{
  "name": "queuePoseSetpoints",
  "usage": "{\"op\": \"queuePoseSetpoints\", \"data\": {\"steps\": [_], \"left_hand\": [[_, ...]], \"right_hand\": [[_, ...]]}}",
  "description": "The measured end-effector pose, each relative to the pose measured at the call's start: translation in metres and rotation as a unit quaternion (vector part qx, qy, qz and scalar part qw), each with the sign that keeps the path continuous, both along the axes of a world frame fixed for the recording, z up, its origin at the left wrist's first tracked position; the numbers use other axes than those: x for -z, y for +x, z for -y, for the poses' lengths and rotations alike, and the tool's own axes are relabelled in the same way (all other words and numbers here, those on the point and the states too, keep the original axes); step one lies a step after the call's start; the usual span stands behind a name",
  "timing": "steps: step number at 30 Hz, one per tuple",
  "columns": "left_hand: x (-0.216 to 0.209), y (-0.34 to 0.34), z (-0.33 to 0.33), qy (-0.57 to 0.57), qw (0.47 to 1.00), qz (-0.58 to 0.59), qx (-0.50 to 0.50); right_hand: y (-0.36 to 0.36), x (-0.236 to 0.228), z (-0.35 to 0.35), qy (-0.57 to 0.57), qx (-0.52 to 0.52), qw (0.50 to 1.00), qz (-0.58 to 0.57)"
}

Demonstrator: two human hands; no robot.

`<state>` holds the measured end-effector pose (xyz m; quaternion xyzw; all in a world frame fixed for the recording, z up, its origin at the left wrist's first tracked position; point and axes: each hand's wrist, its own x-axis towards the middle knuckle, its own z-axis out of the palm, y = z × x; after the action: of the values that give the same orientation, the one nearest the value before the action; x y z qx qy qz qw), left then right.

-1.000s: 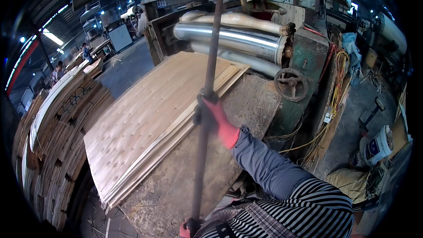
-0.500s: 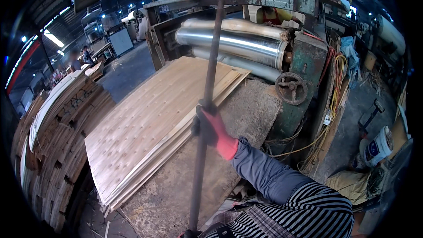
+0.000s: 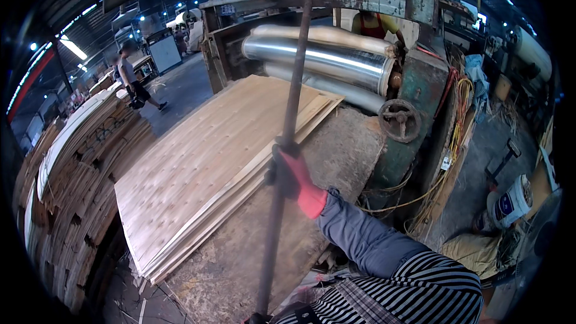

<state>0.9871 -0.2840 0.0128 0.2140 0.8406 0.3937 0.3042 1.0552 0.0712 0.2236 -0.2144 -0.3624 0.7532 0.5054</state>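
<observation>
— Looking at what here?
— Looking at a long, slim, round pole (image 3: 290,114), running straight and unbent along its visible length.
— Showing which colour?
— Showing dull rust-brown in the upper half, looking darker and blurred lower down.
— Standing bolt upright?
— Leaning slightly, slanting from the lower middle of the view up towards the right.
— Resting loose?
— Being gripped around mid-length and again near the bottom edge.
— Passing in front of what?
— Crossing in front of the shiny metal roller (image 3: 336,61) higher up, then overlapping the stacked veneer sheets (image 3: 198,156) near their right side.
</observation>
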Motion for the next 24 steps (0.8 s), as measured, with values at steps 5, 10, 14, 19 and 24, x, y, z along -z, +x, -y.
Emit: {"op": "queuePoseSetpoints", "data": {"steps": [5, 10, 14, 19, 24], "left_hand": [[0.003, 0.002, 0.031, 0.016, 1.000, 0.003, -0.009], [0.014, 0.007, 0.051, -0.026, 0.996, -0.069, 0.050], [0.004, 0.020, 0.063, 0.040, 0.996, -0.055, 0.052], [-0.009, 0.011, 0.103, 0.096, 0.983, 0.153, 0.025], [-0.012, 0.009, 0.089, 0.126, 0.990, 0.035, 0.062]], "right_hand": [[0.000, 0.013, -0.005, -0.026, -0.010, 0.998, -0.053], [-0.004, 0.017, 0.003, 0.035, 0.060, 0.997, 0.043], [0.010, 0.031, 0.016, 0.067, 0.047, 0.995, 0.065], [0.012, 0.044, 0.098, -0.005, 0.002, 1.000, 0.019], [0.035, 0.023, 0.108, 0.046, 0.051, 0.997, 0.023]]}}
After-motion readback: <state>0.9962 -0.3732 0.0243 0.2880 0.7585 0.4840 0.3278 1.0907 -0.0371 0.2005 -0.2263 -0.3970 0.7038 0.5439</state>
